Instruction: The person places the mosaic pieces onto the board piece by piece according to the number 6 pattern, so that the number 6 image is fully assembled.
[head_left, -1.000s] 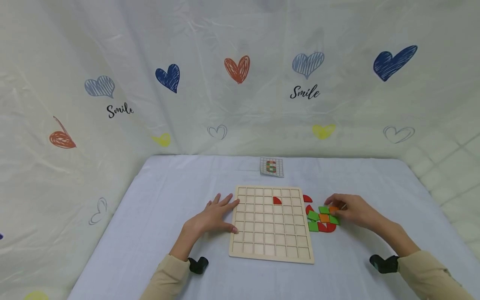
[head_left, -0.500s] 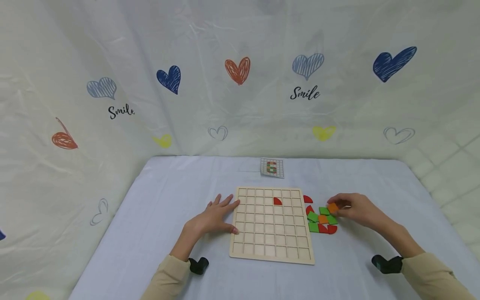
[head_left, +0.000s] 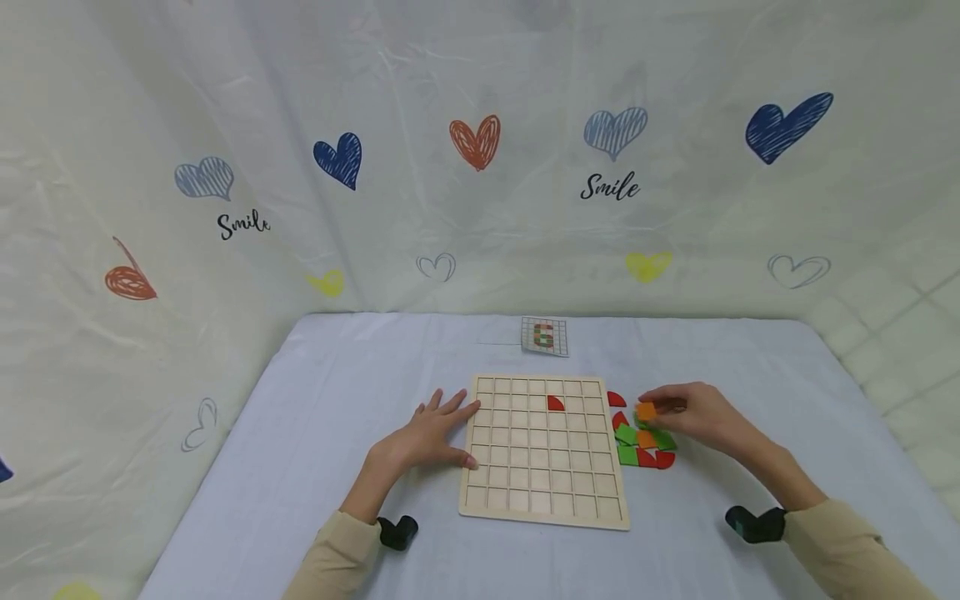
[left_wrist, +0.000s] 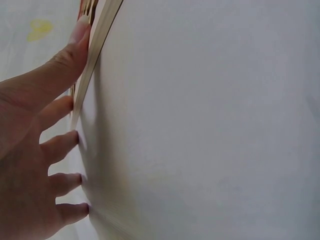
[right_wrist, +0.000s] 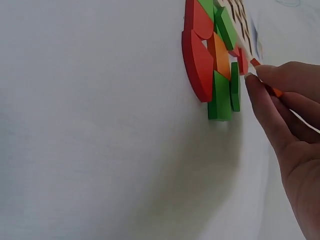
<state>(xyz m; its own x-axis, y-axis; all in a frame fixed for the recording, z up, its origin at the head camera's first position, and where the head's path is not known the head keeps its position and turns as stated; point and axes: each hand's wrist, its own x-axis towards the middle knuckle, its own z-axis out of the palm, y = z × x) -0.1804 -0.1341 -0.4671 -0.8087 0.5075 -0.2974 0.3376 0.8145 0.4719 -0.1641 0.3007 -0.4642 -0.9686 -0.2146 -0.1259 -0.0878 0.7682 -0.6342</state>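
A wooden grid board [head_left: 538, 492] lies on the white cloth, with one red quarter-circle tile [head_left: 555, 403] in a cell of its second row. My left hand [head_left: 423, 433] rests with spread fingers at the board's left edge, thumb and a fingertip on its rim. In the left wrist view the thumb [left_wrist: 75, 45] lies along that rim. My right hand [head_left: 701, 412] pinches an orange square tile [head_left: 646, 411] between thumb and fingers, raised over the pile right of the board. That pile holds green tiles [head_left: 627, 455], another orange tile [head_left: 647, 439] and red quarter-circle tiles [head_left: 664, 459].
A small printed card [head_left: 544, 336] with a coloured figure on a grid lies behind the board. The white-covered table [head_left: 360, 358] meets a hanging sheet with hearts at the back. One red tile [head_left: 617, 399] sits against the board's right edge.
My right hand has picked the orange square tile up off the pile and moved it left toward the board. The left hand stays in place on the board's edge.
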